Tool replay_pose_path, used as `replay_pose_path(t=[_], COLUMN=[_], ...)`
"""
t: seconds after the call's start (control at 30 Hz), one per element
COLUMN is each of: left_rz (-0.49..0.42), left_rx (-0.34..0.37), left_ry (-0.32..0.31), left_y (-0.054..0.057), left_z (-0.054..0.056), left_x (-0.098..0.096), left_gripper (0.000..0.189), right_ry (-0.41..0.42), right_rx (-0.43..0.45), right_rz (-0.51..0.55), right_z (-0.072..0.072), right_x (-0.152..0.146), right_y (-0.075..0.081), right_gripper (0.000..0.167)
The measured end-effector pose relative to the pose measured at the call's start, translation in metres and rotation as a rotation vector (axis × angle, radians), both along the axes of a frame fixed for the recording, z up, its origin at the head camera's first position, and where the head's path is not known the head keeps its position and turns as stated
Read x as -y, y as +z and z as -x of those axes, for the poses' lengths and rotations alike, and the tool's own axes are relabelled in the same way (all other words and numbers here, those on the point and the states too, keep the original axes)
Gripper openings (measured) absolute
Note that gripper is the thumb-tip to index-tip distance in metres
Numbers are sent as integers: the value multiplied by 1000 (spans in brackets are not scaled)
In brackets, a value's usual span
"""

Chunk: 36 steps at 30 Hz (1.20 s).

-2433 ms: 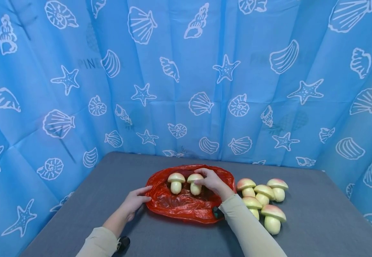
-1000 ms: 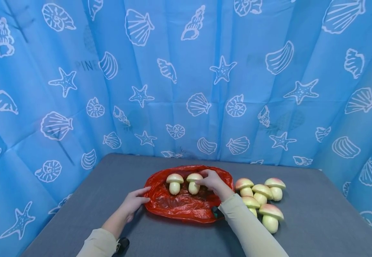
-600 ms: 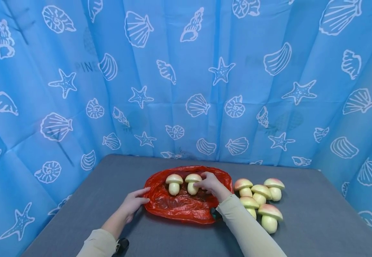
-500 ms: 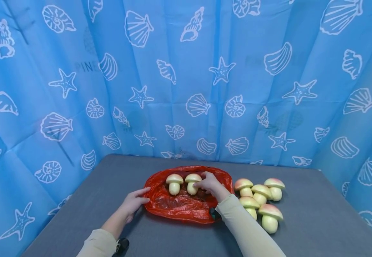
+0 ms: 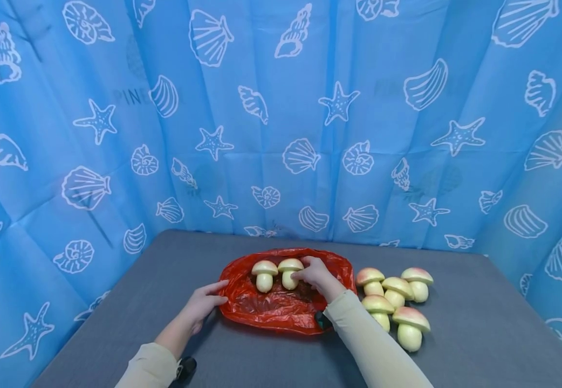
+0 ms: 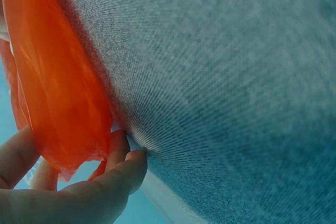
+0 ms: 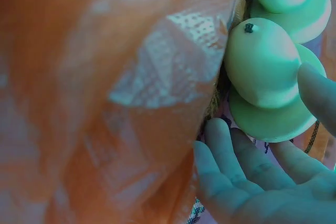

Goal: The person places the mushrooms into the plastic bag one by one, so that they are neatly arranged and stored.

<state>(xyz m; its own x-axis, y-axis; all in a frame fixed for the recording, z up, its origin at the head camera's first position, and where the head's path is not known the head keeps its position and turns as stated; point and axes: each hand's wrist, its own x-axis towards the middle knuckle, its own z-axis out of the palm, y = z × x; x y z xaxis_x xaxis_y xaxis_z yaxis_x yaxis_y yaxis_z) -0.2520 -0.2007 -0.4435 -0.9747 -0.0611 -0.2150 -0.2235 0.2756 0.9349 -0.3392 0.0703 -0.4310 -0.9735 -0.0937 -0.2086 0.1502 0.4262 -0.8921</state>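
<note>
A red plastic bag (image 5: 266, 321) lies spread open on the grey table, with two toy mushrooms inside it. My left hand (image 5: 200, 308) holds the bag's left rim; in the left wrist view its thumb and fingers lie on either side of the orange-looking plastic (image 6: 60, 72). Inside the bag, my right hand (image 5: 317, 276) grips the right-hand mushroom (image 5: 289, 264) by thumb and fingers. In the right wrist view that mushroom's pale stem (image 7: 262, 61) faces the camera, fingers beneath its cap. The other mushroom (image 5: 264, 267) lies directly left of it, caps nearly touching.
Several more toy mushrooms (image 5: 411, 323) with pinkish caps are grouped on the grey table (image 5: 460, 318), right of the bag and near the right forearm. Behind the table hangs a blue curtain (image 5: 271, 134) with white shell and starfish prints.
My right hand has shifted its mushroom slightly left, toward the other mushroom, and the gap between their caps has narrowed. The left hand stays at the bag's rim.
</note>
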Motion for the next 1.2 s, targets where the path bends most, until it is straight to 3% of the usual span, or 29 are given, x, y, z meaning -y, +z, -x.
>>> replay_pose_path(t=[0.47, 0.67, 1.2], left_rz=[-10, -4, -17], left_rx=[11, 15, 9], left_ry=[-7, 2, 5], left_y=[1, 0, -2], left_z=[0, -1, -1], left_x=[-1, -1, -1], left_gripper=[51, 51, 50], right_ry=[-24, -22, -1], right_rx=[15, 27, -13], right_rz=[39, 29, -17], right_z=[-10, -14, -29], right_x=[-13, -24, -56], right_y=[13, 25, 54], right_gripper=[55, 60, 52])
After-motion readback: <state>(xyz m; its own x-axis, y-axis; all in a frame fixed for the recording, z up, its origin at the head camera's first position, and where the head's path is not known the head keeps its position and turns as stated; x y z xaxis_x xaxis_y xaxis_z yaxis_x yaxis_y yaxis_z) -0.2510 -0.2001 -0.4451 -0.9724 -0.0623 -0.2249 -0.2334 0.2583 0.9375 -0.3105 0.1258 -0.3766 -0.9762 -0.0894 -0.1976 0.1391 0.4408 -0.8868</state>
